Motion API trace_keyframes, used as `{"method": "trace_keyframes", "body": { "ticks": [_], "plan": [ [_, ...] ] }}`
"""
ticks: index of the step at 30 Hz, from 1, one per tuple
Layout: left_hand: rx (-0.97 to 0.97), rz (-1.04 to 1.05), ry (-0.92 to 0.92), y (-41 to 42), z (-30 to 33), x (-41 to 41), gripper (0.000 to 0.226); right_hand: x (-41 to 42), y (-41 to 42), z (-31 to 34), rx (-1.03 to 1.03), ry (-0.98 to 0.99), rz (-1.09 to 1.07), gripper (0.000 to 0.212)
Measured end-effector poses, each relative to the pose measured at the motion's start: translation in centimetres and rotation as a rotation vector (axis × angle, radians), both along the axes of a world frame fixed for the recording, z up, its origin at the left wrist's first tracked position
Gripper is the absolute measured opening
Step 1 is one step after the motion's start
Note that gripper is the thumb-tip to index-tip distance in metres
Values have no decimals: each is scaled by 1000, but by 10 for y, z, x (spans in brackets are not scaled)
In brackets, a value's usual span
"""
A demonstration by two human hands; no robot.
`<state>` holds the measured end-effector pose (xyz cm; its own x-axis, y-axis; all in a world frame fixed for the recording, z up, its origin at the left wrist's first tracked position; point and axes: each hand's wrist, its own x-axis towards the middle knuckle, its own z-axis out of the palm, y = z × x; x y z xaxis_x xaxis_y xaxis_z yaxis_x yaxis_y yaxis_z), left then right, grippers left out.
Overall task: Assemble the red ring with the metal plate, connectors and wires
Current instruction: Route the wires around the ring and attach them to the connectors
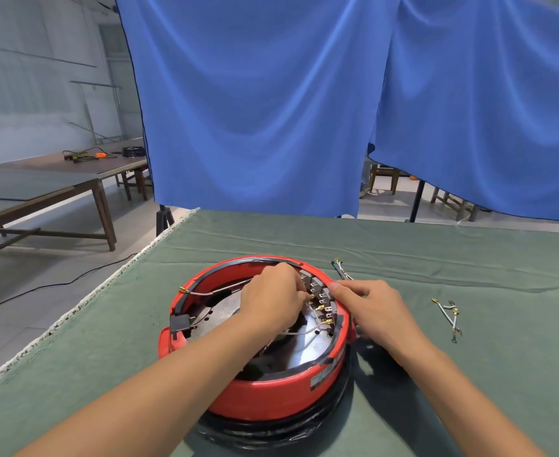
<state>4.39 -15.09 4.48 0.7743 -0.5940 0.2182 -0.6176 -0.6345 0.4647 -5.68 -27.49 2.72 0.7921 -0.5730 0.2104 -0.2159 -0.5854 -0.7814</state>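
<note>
On green cloth (436,374) | one red ring (271,395) | two hands: left hand (271,301), right hand (375,308)

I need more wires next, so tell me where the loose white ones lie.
In the head view, the white wires lie on the green cloth at the right, apart from the red ring and beyond the right hand.
</note>
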Motion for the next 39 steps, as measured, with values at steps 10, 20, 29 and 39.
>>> {"method": "trace_keyframes", "body": {
  "ticks": [10, 20, 29, 39],
  "plan": [
    [-139, -53, 197, -9, -4, 12, 8, 1, -1, 1, -162, 67, 2, 41],
    [-60, 17, 26, -4, 2, -6, 17, -2, 2, -2, -165, 9, -31, 50],
    [-33, -129, -227, -10, 8, -21, 21, -10, -18, 3, -78, -105, -205, 26],
    [-113, -173, -204, -33, 7, -24, 5, -50, -72, -31, -340, 334, -667, 39]
  ]
}}
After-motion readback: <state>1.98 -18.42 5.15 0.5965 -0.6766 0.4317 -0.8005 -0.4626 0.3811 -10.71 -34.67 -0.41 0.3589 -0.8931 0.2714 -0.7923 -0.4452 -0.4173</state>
